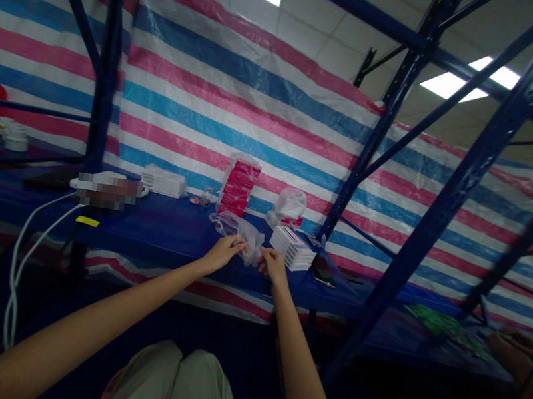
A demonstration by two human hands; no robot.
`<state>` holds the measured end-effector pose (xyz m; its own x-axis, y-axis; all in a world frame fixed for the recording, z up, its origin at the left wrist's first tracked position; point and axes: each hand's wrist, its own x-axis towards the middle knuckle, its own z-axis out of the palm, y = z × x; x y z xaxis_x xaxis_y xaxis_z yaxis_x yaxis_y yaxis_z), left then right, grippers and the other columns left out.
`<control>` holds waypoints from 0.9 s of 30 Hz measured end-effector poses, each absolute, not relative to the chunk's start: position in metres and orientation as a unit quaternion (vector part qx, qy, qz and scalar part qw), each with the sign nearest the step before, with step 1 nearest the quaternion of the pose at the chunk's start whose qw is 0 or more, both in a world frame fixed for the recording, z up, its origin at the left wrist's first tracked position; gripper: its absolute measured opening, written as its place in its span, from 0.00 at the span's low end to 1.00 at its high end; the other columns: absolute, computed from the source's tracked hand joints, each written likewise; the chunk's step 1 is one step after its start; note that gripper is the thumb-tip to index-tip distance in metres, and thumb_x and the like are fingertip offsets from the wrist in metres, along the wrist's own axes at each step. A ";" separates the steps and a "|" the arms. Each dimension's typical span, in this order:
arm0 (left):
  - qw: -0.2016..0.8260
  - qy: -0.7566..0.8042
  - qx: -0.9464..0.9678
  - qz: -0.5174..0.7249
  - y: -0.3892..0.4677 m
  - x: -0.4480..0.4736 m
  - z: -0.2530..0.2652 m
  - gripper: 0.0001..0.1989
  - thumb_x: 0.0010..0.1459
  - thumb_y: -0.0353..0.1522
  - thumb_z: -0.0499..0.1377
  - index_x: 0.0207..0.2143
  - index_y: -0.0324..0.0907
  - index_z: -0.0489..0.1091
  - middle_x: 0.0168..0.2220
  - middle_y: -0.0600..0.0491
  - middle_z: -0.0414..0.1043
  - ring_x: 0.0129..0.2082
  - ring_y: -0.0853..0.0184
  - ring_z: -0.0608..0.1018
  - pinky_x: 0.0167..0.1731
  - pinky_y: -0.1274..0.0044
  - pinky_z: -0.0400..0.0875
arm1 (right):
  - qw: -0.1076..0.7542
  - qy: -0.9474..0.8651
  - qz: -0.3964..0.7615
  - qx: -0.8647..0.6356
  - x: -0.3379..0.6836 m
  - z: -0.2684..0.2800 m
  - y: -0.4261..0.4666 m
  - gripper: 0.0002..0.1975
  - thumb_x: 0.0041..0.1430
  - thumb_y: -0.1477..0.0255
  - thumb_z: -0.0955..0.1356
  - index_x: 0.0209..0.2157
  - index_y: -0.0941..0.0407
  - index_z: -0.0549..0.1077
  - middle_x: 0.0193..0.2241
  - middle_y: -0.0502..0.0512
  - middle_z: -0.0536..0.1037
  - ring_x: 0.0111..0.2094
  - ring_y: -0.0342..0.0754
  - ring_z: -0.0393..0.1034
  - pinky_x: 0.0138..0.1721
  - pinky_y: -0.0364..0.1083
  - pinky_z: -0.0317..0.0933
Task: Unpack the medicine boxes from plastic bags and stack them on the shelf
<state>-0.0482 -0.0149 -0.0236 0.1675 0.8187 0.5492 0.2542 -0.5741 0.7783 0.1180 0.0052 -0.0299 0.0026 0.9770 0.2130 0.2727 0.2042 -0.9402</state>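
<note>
A clear plastic bag (236,226) lies crumpled on the blue shelf top (171,228) in front of me. My left hand (225,251) is closed on the bag's near edge. At the bag's right side my right hand (273,265) has its fingers pinched together, with small orange bits (262,267) by the fingertips. What exactly those bits are is too small to tell. Just right of my right hand sits a stack of white boxes (293,249). Behind the bag stands a tall stack of red packs (238,188) in clear wrap.
White boxes (164,181) and a small glass jar (206,196) stand farther back. A wrapped white bundle (290,205) is behind the box stack. A phone (324,273) lies to the right, beside a blue rack post (443,187). Another person's hand (518,351) is at far right, near green items (449,326).
</note>
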 end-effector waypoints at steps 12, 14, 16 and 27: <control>0.271 0.429 0.642 0.574 -0.016 -0.108 -0.022 0.10 0.47 0.37 0.55 0.20 0.40 0.65 0.22 0.55 0.68 0.27 0.67 0.70 0.35 0.76 0.63 | 0.437 -0.597 0.429 -0.519 0.119 -0.028 -0.016 0.25 0.56 0.52 0.57 0.23 0.59 0.67 0.14 0.50 0.70 0.10 0.38 0.60 0.09 0.36 0.47; 0.286 0.406 0.659 0.565 -0.020 -0.099 -0.022 0.10 0.48 0.37 0.55 0.21 0.40 0.66 0.23 0.54 0.69 0.28 0.67 0.70 0.35 0.76 0.63 | 0.380 -0.623 0.480 -0.487 0.103 -0.026 -0.020 0.27 0.57 0.51 0.55 0.23 0.59 0.68 0.15 0.52 0.71 0.11 0.38 0.62 0.10 0.36 0.48; 0.297 0.387 0.674 0.556 -0.024 -0.090 -0.021 0.11 0.49 0.38 0.55 0.22 0.39 0.67 0.24 0.54 0.70 0.29 0.67 0.71 0.36 0.76 0.64 | 0.374 -0.624 0.511 -0.458 0.090 -0.023 -0.023 0.23 0.56 0.54 0.60 0.24 0.59 0.69 0.16 0.50 0.71 0.11 0.37 0.62 0.11 0.36 0.47; 0.373 0.372 0.593 0.609 -0.033 -0.132 -0.025 0.13 0.47 0.41 0.57 0.28 0.39 0.66 0.25 0.52 0.73 0.29 0.65 0.74 0.36 0.74 0.66 | 0.494 -0.467 0.644 -0.353 0.138 -0.036 -0.019 0.11 0.45 0.66 0.68 0.26 0.56 0.65 0.18 0.44 0.66 0.13 0.34 0.55 0.13 0.35 0.41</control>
<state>-0.1317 -0.0332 -0.0251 -0.0182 0.8953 0.4452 -0.0123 -0.4454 0.8952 0.1381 -0.0192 -0.0358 -0.2640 0.9645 0.0069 -0.3060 -0.0770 -0.9489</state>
